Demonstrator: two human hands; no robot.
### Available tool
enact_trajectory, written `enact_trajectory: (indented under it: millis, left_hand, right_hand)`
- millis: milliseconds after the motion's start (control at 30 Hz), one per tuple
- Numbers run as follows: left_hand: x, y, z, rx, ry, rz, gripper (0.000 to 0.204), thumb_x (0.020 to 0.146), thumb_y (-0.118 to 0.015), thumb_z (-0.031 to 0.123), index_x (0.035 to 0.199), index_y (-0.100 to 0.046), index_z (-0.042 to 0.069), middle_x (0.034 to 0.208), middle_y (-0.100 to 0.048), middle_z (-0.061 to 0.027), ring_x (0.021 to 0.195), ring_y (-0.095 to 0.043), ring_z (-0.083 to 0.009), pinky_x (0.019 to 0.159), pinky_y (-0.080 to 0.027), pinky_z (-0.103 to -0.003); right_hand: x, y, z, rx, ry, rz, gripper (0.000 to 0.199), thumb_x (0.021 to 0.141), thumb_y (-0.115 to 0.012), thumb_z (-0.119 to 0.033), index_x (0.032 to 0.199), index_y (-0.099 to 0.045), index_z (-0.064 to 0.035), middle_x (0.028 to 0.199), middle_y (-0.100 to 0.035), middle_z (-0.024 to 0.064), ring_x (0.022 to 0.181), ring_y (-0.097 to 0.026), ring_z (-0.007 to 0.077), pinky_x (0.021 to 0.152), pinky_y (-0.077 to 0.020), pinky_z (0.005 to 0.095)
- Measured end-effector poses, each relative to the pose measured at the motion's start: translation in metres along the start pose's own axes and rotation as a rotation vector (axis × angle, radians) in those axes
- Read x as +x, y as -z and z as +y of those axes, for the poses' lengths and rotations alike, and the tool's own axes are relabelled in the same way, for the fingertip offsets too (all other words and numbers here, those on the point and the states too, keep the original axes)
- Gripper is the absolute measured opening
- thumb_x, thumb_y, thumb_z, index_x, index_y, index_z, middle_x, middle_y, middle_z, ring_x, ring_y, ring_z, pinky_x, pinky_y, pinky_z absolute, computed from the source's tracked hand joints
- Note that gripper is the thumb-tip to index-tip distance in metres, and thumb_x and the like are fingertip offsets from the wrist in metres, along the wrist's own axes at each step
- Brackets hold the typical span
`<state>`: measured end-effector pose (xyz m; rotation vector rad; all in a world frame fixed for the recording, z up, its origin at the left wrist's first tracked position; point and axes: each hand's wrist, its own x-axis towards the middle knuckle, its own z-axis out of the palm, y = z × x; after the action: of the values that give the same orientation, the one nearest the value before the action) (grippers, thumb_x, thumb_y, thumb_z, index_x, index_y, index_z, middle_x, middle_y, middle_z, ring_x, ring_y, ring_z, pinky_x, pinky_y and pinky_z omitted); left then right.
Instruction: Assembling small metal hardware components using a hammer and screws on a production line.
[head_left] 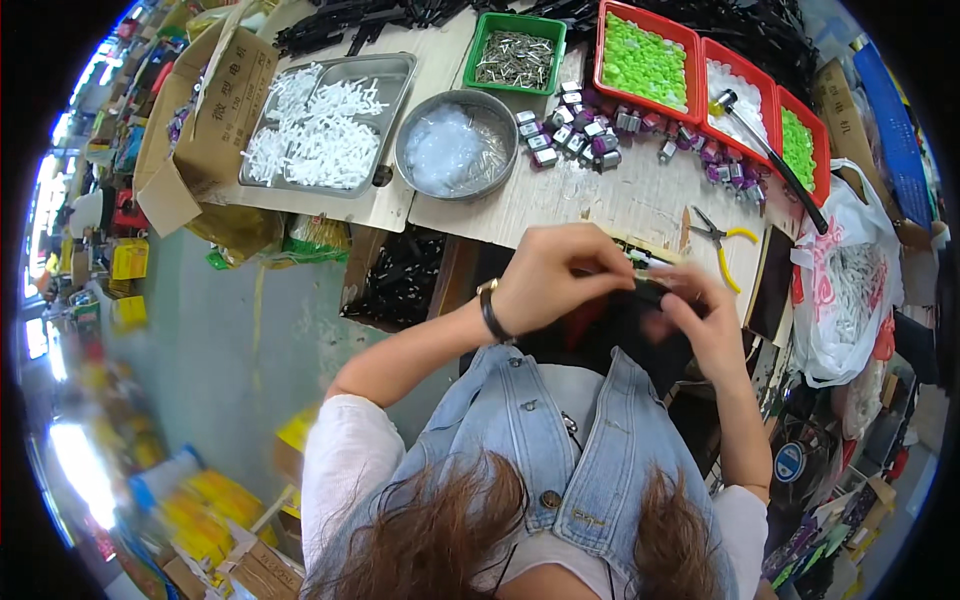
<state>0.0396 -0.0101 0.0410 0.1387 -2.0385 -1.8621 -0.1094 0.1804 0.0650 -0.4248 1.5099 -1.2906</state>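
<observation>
I note left hand [555,275] and right hand [700,315], frame centre, both pinching small black part [650,292] — judged light, rigid; grip by ends. Pliers [722,240] just above.

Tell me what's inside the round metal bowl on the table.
The round metal bowl holds a heap of small clear, whitish plastic pieces, piled toward its left side. Bare metal shows at its right. What lies under the heap is covered, and single pieces are too small to tell.

Pale wooden worktable [600,200], grey-green floor [210,350] below left, bright daylight glare along left edge.
</observation>
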Motion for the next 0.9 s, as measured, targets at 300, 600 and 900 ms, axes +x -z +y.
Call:
enact_trajectory:
  millis: [300,600,900]
  left_hand:
    - [0.005,0.000,0.000,0.317,-0.119,-0.103,0.037,0.073,-0.080,0.013,0.107,-0.068,0.003,0.100,-0.068,-0.0119,0.091,-0.067,-0.0246,0.079,-0.054,-0.030]
    - [0.026,-0.002,-0.023,0.641,-0.226,-0.032,0.032,0.071,-0.075,0.011,0.102,-0.068,0.006,0.091,-0.064,-0.0083,0.085,-0.059,-0.0272,0.075,-0.049,-0.036]
    - [0.025,0.000,-0.031,0.654,-0.070,-0.014,0.030,0.068,-0.077,0.012,0.097,-0.070,0.009,0.085,-0.057,-0.0056,0.087,-0.053,-0.0263,0.077,-0.042,-0.036]
  right_hand:
    - [0.010,-0.002,0.009,-0.891,0.796,0.060,0.037,0.074,-0.078,-0.007,0.108,-0.068,-0.0013,0.101,-0.070,0.0138,0.089,-0.069,0.0221,0.078,-0.0537,0.0301]
    - [0.050,0.011,0.022,-0.999,0.859,0.284,0.039,0.069,-0.080,-0.012,0.105,-0.068,-0.0062,0.105,-0.069,0.0101,0.104,-0.064,0.0273,0.087,-0.0499,0.0358]
    - [0.057,0.011,0.042,-0.884,0.809,0.215,0.037,0.071,-0.080,-0.010,0.106,-0.067,-0.0064,0.107,-0.068,0.0095,0.108,-0.062,0.0286,0.090,-0.0479,0.0374]
